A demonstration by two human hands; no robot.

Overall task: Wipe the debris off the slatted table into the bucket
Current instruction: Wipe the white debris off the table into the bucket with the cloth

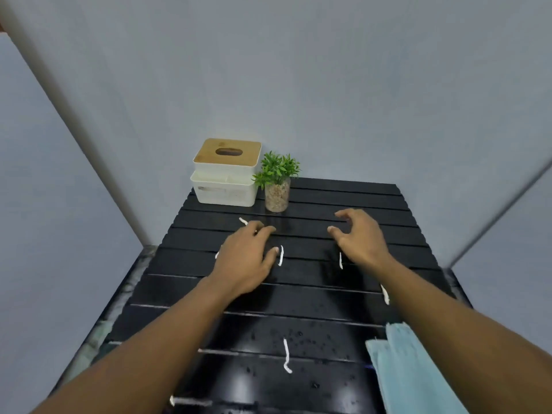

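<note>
Both hands empty over black slatted table [313, 297]: left hand [243, 258] fingers spread; right hand [358, 234] fingers apart, curled. White debris strip [286, 355] at 6 o'clock.

The black slatted counter [313, 297] fills the lower middle of the frame, its glossy slats running left to right with thin gaps between them. At its upper left corner stands a white tissue box [226, 174] with a wooden lid, and just right of it a small plant [277, 182] in a clear pot of pebbles. Thin white strips lie scattered on the slats: one [243, 221] near the upper left, one [280, 255] at centre, one [340, 260] right of centre, one [385, 294] toward the right edge, one [286, 355] at lower centre, one [188, 401] at the bottom left. Small dark specks dot the lower slats. A light blue cloth [409, 369] lies at the lower right.
</note>
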